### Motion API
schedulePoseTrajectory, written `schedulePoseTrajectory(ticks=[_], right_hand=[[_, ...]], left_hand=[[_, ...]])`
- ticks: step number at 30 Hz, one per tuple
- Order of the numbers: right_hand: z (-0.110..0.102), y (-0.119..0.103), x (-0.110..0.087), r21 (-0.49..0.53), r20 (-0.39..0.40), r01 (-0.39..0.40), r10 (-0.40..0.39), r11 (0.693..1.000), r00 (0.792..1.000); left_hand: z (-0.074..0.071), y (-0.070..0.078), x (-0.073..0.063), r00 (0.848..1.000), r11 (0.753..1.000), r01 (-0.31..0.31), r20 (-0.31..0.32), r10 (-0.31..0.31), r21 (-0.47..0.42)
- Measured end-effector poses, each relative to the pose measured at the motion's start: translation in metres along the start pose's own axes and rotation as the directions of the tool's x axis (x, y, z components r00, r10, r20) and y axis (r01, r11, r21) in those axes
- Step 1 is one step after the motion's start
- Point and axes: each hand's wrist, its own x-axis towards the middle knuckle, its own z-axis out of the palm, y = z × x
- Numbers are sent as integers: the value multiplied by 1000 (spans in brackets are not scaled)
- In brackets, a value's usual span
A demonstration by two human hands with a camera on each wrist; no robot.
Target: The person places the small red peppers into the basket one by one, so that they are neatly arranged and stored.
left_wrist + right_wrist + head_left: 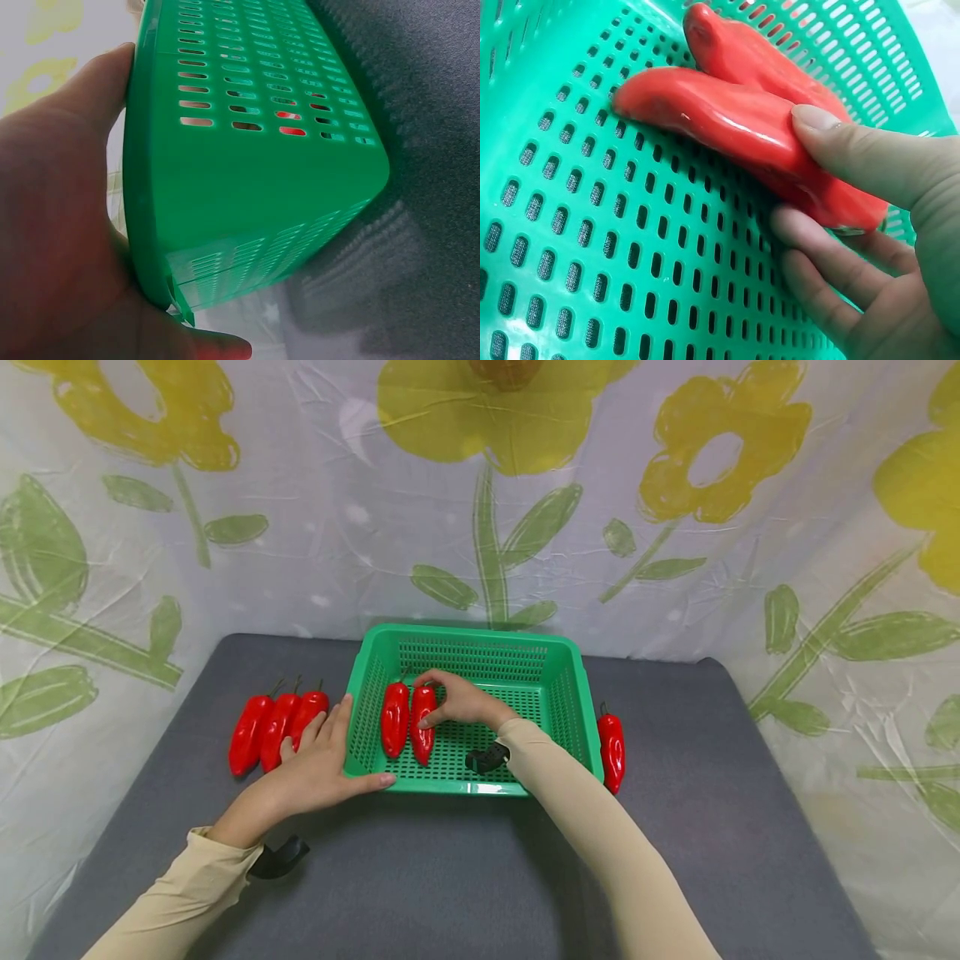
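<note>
A green plastic basket (570, 693) with slotted walls stands on the grey table. Inside, at its left, lie two glossy red peppers side by side. My right hand (461, 700) pinches the right one, a red pepper (727, 120), with the thumb on top and fingers beneath, low over the slotted floor. Beside it, the other red pepper (395, 718) lies against no hand. My left hand (315, 768) spans the basket's front left corner, its thumb straight along the front rim and its fingers extended by the left side. The left wrist view shows that hand at the rim (142, 165).
Left of the basket lie three more red peppers (253, 733) in a row, the nearest one partly behind my left fingers. Another red pepper (612, 752) lies along the basket's right side. A flower-printed sheet (315, 527) hangs behind the grey table (420, 877).
</note>
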Motion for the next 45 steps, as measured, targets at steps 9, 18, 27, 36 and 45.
schedulePoseTrajectory(ticks=[9,18,27,36,45], right_hand=[[-1,0,-1,18,12,-8,8,1000,1000],[-3,0,-2,34,30,-30,29,999,999],[-4,0,-2,37,26,-40,40,999,999],[-5,1,-3,23,14,-37,37,999,999],[-6,1,-3,-3,11,-22,22,1000,1000]], left_hand=[[0,0,0,1000,1000,-2,-3,2,2],[-1,0,0,1000,1000,-4,1,4,-7],[-1,0,-1,1000,1000,2,6,-2,-11],[-1,1,0,1000,1000,3,7,-3,-6],[0,0,1,1000,1000,1,4,-1,-3]])
